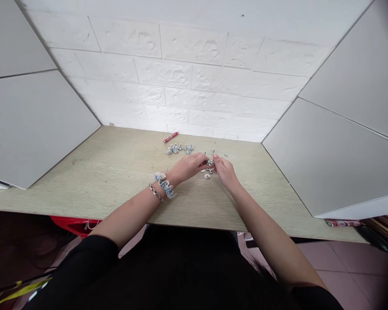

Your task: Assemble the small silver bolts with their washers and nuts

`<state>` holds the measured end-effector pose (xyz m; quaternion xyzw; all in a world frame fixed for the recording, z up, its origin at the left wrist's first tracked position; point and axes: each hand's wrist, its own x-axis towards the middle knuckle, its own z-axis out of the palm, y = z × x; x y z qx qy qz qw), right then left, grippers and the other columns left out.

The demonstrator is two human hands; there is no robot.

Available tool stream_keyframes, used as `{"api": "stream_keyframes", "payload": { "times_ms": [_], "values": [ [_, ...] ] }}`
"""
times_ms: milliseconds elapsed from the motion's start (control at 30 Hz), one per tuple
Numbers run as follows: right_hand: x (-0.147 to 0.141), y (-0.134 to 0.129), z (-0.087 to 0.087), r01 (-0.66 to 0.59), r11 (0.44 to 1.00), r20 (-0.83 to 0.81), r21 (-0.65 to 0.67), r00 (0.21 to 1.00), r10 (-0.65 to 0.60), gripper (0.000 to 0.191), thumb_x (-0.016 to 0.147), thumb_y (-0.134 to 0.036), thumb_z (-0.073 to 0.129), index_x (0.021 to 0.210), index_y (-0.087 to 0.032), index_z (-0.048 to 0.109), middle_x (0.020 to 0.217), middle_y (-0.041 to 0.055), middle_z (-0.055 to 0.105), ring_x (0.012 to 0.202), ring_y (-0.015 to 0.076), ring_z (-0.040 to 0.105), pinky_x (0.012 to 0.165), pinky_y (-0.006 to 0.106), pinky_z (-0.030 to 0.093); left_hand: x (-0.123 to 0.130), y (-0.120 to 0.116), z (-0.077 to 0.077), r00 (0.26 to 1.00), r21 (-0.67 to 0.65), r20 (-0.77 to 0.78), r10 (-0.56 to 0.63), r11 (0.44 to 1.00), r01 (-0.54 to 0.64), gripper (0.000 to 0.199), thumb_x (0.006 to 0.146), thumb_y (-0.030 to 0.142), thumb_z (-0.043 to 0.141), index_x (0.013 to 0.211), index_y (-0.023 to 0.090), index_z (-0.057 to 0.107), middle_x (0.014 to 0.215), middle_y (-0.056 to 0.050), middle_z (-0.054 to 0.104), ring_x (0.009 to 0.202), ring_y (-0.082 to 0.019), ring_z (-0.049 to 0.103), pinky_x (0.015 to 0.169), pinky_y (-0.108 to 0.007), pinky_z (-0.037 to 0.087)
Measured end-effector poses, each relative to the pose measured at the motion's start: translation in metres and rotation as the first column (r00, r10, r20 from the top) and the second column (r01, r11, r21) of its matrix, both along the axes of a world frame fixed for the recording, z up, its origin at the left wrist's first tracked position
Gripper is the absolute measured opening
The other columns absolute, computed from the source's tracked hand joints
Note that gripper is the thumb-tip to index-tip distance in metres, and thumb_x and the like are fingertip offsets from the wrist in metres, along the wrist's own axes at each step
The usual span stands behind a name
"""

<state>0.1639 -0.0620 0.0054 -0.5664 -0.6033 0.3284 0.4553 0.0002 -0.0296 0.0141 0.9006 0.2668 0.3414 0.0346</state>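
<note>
Over the wooden tabletop (123, 159), my left hand (190, 166) and my right hand (225, 170) meet fingertip to fingertip. Between them they pinch a small silvery metal piece (210, 162), which looks like a bolt with a nut or washer; its details are too small to tell. Beneath and around the fingers lie loose washers, among them a flat one (207, 176). A bolt (213, 152) stands just behind my right fingertips. To the left of my hands, several bolts with washers (176, 149) stand in a group.
A red marker-like stick (170, 137) lies behind the bolt group. One small nut or washer (226, 154) sits right of my hands. White brick-patterned wall (177, 73) closes the back, with grey panels (35, 125) at both sides. A red can-like object (342, 223) is at the right front edge.
</note>
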Motion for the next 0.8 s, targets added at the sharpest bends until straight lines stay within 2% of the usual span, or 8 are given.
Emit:
{"api": "stream_keyframes", "payload": {
  "times_ms": [133, 233, 333, 433, 533, 600, 667, 800],
  "values": [
    [-0.0003, 0.0005, -0.0024, -0.097, 0.993, -0.02, -0.069, 0.995, 0.095, 0.051, 0.085, -0.06, 0.034, 0.056, -0.019, 0.041, 0.053, 0.0003, 0.047, 0.056, 0.0135, 0.047, 0.059, 0.028, 0.038, -0.0005, -0.0005, 0.0002, 1.0, -0.016, -0.014, -0.002, 1.0, 0.002, 0.024, 0.092, 0.036, 0.046, 0.089, 0.015, 0.056, 0.078, -0.003, 0.059, 0.07, -0.012, 0.054, 0.061, -0.023, 0.041],
    [0.0012, 0.0011, -0.0015, -0.12, 0.993, -0.146, 0.011, 0.982, 0.121, 0.021, 0.079, -0.04, 0.048, 0.076, -0.02, 0.043, 0.071, -0.0018, 0.054, 0.054, 0.0104, 0.046, 0.054, 0.025, 0.036, -0.0006, 0.0, 0.0002, 0.999, -0.036, -0.027, 0.021, 0.999, -0.022, 0.023, 0.091, 0.036, 0.048, 0.09, 0.015, 0.056, 0.078, -0.003, 0.06, 0.069, -0.012, 0.054, 0.06, -0.022, 0.04],
    [0.0043, 0.0019, 0.0014, -0.035, 0.997, -0.272, 0.073, 0.961, 0.054, 0.024, 0.072, -0.027, 0.05, 0.091, -0.023, 0.037, 0.089, -0.0028, 0.055, 0.05, 0.0072, 0.041, 0.049, 0.022, 0.033, -0.0003, 0.0004, 0.0006, 0.999, -0.051, -0.032, 0.038, 0.998, -0.04, 0.022, 0.09, 0.035, 0.05, 0.09, 0.014, 0.056, 0.076, -0.003, 0.059, 0.067, -0.011, 0.053, 0.059, -0.022, 0.039],
    [0.0061, 0.0035, 0.0021, 0.029, 1.0, -0.224, 0.007, 0.974, -0.027, 0.017, 0.081, -0.039, 0.043, 0.083, -0.022, 0.041, 0.077, -0.0016, 0.054, 0.048, 0.0083, 0.038, 0.046, 0.023, 0.031, 0.0002, 0.0001, 0.0012, 0.999, -0.037, -0.028, 0.036, 0.999, -0.037, 0.022, 0.089, 0.036, 0.051, 0.091, 0.014, 0.057, 0.075, -0.002, 0.059, 0.067, -0.011, 0.053, 0.06, -0.023, 0.04],
    [0.0044, 0.0048, -0.0011, 0.004, 0.998, -0.122, -0.066, 0.992, -0.012, 0.044, 0.084, -0.059, 0.033, 0.067, -0.02, 0.041, 0.06, 0.0003, 0.049, 0.049, 0.0112, 0.04, 0.047, 0.025, 0.031, 0.0006, -0.0008, 0.0016, 0.999, -0.023, -0.035, 0.031, 0.999, -0.032, 0.022, 0.09, 0.036, 0.05, 0.091, 0.014, 0.056, 0.078, -0.003, 0.06, 0.069, -0.012, 0.054, 0.061, -0.023, 0.041],
    [0.002, 0.0046, -0.0031, -0.052, 0.994, -0.1, -0.096, 0.994, 0.042, 0.049, 0.082, -0.065, 0.032, 0.063, -0.02, 0.038, 0.053, -0.0001, 0.044, 0.049, 0.0124, 0.042, 0.047, 0.026, 0.031, 0.0005, -0.0013, 0.0018, 0.999, -0.031, -0.039, 0.025, 0.999, -0.026, 0.021, 0.09, 0.034, 0.049, 0.09, 0.014, 0.056, 0.078, -0.003, 0.06, 0.07, -0.012, 0.054, 0.062, -0.023, 0.041],
    [-0.0002, 0.0035, -0.0034, -0.116, 0.988, -0.124, -0.106, 0.987, 0.103, 0.044, 0.082, -0.061, 0.037, 0.064, -0.021, 0.038, 0.052, -0.0013, 0.042, 0.048, 0.0119, 0.04, 0.046, 0.025, 0.03, 0.0002, -0.0013, 0.002, 0.999, -0.053, -0.032, 0.019, 0.998, -0.021, 0.021, 0.091, 0.033, 0.049, 0.089, 0.014, 0.057, 0.078, -0.003, 0.06, 0.07, -0.012, 0.054, 0.061, -0.023, 0.042],
    [-0.001, 0.0012, 0.0007, -0.173, 0.985, -0.305, -0.029, 0.94, 0.156, 0.023, 0.071, -0.036, 0.052, 0.084, -0.023, 0.038, 0.071, -0.0045, 0.049, 0.045, 0.007, 0.033, 0.043, 0.022, 0.027, -0.0006, 0.0004, 0.0017, 0.999, -0.077, -0.007, 0.032, 0.996, -0.032, 0.021, 0.089, 0.034, 0.052, 0.09, 0.014, 0.057, 0.076, -0.003, 0.059, 0.067, -0.011, 0.053, 0.059, -0.022, 0.04]
  ]
}}
